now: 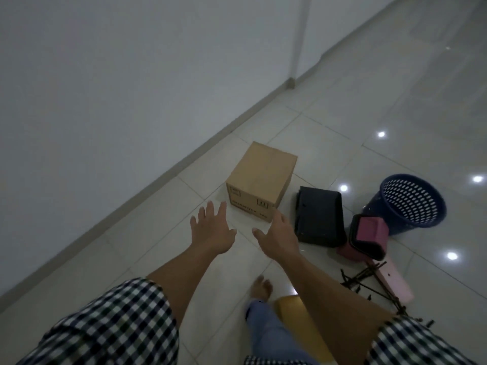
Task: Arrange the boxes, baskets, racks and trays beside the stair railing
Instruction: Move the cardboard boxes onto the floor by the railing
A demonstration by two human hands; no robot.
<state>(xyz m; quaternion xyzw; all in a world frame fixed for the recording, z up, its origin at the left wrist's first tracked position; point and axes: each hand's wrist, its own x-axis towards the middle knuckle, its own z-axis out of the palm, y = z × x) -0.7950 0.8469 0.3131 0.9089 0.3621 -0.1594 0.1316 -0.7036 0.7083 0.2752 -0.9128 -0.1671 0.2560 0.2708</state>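
Note:
A closed cardboard box (261,180) stands on the tiled floor near the wall. My left hand (212,229) hovers just short of its near left corner, fingers spread and empty. My right hand (276,233) is stretched out at the box's near right corner, fingers straight, holding nothing. Right of the box lies a black folded box (320,216). Beside that sit a black-rimmed pink bin (369,237) on its side and a blue perforated basket (407,202), tilted over.
A white wall (105,88) with a grey skirting runs diagonally on the left. A dark wire rack (369,281) and a pink flat piece (395,280) lie on the floor at the lower right. A yellow-brown object (295,312) sits by my bare foot (261,287).

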